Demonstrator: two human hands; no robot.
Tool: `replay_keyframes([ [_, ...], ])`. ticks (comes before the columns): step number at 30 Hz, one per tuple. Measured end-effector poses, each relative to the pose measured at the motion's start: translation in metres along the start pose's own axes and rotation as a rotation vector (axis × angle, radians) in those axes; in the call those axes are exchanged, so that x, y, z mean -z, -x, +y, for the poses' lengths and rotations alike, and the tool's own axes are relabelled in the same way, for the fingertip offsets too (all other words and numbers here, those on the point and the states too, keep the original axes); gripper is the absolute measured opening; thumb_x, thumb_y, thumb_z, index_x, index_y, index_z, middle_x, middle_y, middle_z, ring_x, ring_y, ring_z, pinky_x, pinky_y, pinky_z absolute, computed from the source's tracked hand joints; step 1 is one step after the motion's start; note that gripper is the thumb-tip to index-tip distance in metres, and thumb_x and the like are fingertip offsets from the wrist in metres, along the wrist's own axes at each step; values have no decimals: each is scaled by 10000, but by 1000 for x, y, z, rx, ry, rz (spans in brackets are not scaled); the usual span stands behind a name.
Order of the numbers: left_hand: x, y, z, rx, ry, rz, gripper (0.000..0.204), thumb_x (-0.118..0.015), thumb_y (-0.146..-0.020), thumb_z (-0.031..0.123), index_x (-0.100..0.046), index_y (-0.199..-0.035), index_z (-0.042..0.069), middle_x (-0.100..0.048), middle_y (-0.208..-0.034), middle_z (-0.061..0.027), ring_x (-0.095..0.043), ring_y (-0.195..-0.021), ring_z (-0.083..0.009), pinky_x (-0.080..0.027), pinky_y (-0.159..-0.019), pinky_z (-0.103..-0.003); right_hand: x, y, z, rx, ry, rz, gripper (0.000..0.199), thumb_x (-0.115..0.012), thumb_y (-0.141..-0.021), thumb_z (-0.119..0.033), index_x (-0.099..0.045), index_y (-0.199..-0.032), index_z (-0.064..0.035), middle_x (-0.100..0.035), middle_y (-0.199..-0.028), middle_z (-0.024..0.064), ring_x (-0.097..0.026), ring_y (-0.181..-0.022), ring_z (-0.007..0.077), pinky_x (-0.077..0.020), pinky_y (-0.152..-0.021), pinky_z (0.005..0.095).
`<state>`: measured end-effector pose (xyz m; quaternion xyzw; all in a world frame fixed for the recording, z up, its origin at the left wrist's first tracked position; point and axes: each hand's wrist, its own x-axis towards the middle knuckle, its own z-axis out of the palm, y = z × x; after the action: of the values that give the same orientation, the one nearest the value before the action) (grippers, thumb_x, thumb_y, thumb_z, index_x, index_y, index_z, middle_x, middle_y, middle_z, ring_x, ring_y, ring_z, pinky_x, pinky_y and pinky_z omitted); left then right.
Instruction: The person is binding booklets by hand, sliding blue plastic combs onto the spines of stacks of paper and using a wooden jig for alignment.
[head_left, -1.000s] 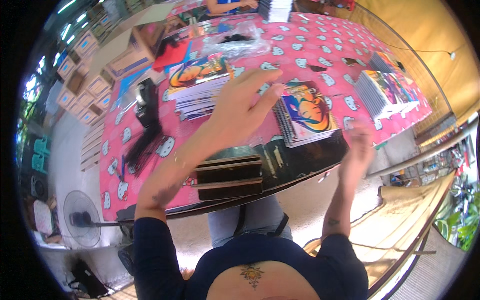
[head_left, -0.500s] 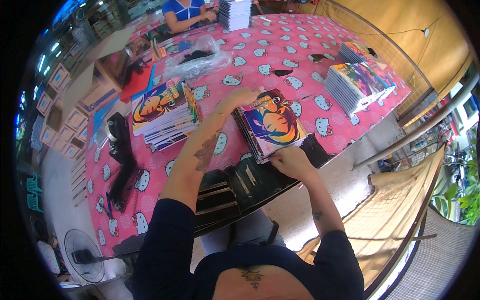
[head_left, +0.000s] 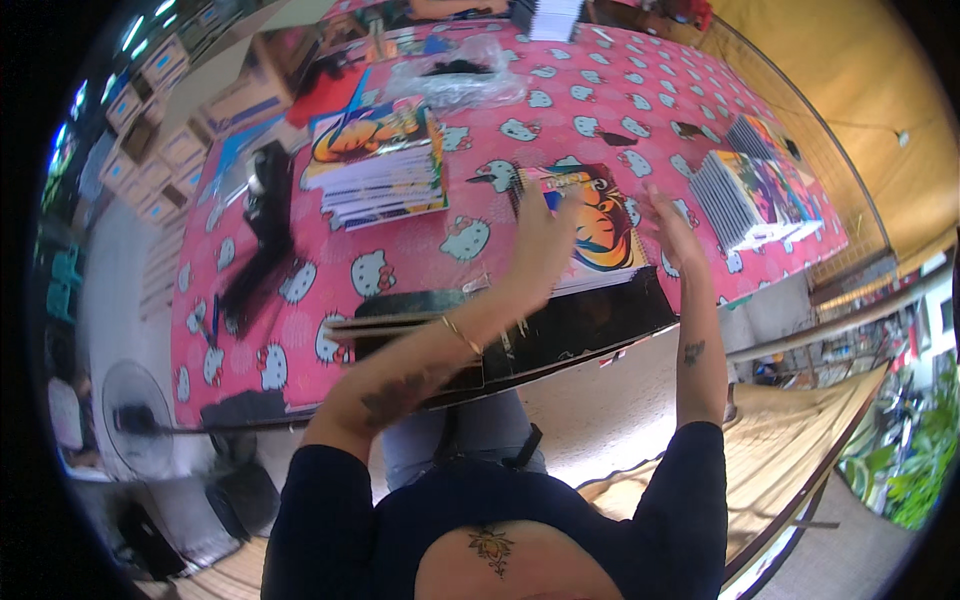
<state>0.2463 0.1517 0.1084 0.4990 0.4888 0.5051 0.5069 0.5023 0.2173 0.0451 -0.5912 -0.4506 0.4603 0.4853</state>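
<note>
A short stack of spiral-bound notebooks (head_left: pixel 607 225) with a colourful illustrated cover lies near the table's front edge, its binding to the left. Over the left part of that cover is my left hand (head_left: pixel 548 235), blurred, with its fingers apart and nothing seen in them. Just off the stack's right side, my right hand (head_left: pixel 668 228) has its fingers stretched out and holds nothing. Left of these, a larger notebook pile (head_left: pixel 385 165) sits with its layers unevenly fanned. Another pile of notebooks (head_left: pixel 745 200) stands to the right.
A black tape dispenser (head_left: pixel 268 195) and dark mesh material (head_left: pixel 255 285) lie at the left. Black boards (head_left: pixel 590 318) line the front edge of the pink patterned table (head_left: pixel 440 262). Farther back are a clear plastic bag (head_left: pixel 455 85), a cardboard box (head_left: pixel 250 95) and a white stack (head_left: pixel 553 18).
My left hand has come from the stack's far left corner to above its cover. My right hand has left the near edge, opened and moved to the right side. The view has shifted.
</note>
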Motion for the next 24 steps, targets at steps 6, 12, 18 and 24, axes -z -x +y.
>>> replay_keyframes([
  [6, -20, 3, -116, 91, -119, 434, 831, -528, -984, 483, -260, -1511, -102, -290, -1553, -326, -268, -1470, -403, -212, -1200, -422, -45, -19, -3, -268, -132, -436, 546, -586, -993, -479, -556, -1334, -53, -654, -1271, 109, -646, -1123, 210, -541, -954, 391],
  [12, -24, -34, -110, 322, 182, 272, 909, -562, -957, 497, -205, -1500, -138, -252, -1561, -335, -224, -1486, -410, -210, -1217, -450, -36, -21, 6, -279, -144, -430, 514, -599, -997, -426, -553, -1345, -50, -672, -1238, 95, -663, -1090, 199, -554, -929, 342],
  [18, -17, -39, -131, 289, 228, 220, 887, -613, -923, 392, -187, -1515, -113, -254, -1568, -308, -203, -1494, -400, -229, -1211, -457, -46, -36, 20, -202, -81, -449, 490, -646, -982, -326, -540, -1350, -21, -645, -1262, 93, -658, -1056, 168, -553, -915, 325],
  [24, -13, -18, -90, 379, 9, 188, 926, -632, -928, 383, -134, -1516, -131, -231, -1553, -349, -238, -1473, -415, -296, -1176, -465, -36, -36, 23, -207, -70, -489, 579, -620, -996, -370, -467, -1420, -7, -616, -1308, 107, -640, -1103, 183, -538, -945, 326],
])
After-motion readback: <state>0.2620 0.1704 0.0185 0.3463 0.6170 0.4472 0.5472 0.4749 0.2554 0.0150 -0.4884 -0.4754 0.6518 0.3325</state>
